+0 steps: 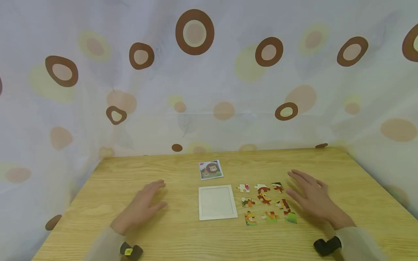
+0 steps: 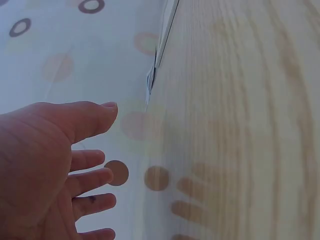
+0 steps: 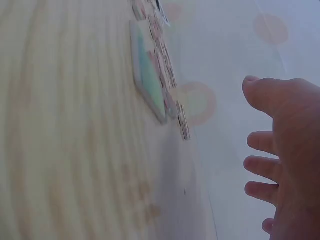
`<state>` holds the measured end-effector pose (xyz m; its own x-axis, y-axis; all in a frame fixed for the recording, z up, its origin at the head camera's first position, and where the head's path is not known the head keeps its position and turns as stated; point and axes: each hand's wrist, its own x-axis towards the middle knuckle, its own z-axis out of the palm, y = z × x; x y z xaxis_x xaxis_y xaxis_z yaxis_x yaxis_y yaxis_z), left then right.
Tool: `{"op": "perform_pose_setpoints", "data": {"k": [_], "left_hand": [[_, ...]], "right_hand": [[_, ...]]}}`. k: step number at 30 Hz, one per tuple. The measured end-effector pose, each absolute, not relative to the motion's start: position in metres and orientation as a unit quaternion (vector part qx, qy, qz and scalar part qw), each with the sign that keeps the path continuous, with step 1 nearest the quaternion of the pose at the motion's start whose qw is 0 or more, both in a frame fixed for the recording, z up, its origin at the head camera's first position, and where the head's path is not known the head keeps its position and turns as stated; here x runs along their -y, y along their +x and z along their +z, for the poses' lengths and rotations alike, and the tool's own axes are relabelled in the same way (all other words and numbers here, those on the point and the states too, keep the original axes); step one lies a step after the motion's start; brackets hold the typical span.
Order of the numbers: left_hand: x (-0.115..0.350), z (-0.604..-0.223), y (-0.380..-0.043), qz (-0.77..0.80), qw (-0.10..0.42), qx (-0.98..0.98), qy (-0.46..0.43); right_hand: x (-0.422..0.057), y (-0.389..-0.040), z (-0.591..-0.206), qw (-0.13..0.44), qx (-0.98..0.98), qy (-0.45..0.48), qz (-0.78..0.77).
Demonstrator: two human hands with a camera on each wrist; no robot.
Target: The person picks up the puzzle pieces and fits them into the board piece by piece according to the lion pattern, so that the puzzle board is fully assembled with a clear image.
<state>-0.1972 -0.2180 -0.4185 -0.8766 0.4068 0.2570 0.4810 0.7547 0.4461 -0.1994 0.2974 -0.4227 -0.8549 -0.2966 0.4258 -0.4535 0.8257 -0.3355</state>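
Observation:
My left hand (image 1: 143, 204) hovers over the table left of a white square puzzle frame (image 1: 201, 203), fingers loosely extended and holding nothing. On the other side, my right hand (image 1: 313, 195) is held with relaxed, spread fingers just right of several loose jigsaw pieces (image 1: 263, 197). The pieces lie in rough rows and show parts of a colourful animal picture. A green-cornered piece (image 1: 290, 217) sits closest to the right wrist; it looms large as a green piece (image 3: 150, 75) in the right wrist view. Behind the puzzle frame lies a small picture card (image 1: 210, 170) with a lion on it.
The wooden table (image 1: 176, 239) has a light grain. A pale curtain (image 1: 209, 83) with brown and yellow circles hangs behind it and along both sides. Each wrist wears a dark strapped device, one being the left wrist device (image 1: 131, 251).

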Motion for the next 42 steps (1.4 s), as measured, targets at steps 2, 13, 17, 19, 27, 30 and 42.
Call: {"op": "perform_pose_setpoints", "data": {"k": [2,13,17,19,27,30,42], "left_hand": [[0.215,-0.419,-0.198,-0.264,0.061,0.932,-0.239],[0.197,-0.419,-0.202,-0.281,0.011,0.926,-0.251],[0.19,-0.421,-0.206,-0.281,-0.001,0.925,-0.254],[0.186,-0.421,-0.208,-0.281,-0.004,0.924,-0.26],[0.173,-0.424,-0.212,-0.283,-0.024,0.918,-0.277],[0.169,-0.426,-0.212,-0.275,-0.027,0.92,-0.28],[0.151,-0.43,-0.217,-0.28,-0.018,0.908,-0.312]], "right_hand": [[-0.292,-0.201,-0.423,0.182,0.934,0.208,0.228],[-0.263,-0.212,-0.418,0.131,0.937,0.22,0.237],[-0.253,-0.217,-0.418,0.135,0.934,0.24,0.229],[-0.249,-0.22,-0.419,0.136,0.931,0.249,0.228],[-0.233,-0.227,-0.416,0.094,0.929,0.258,0.249],[-0.227,-0.228,-0.418,0.073,0.929,0.261,0.251],[-0.205,-0.245,-0.419,0.02,0.926,0.287,0.244]]}}
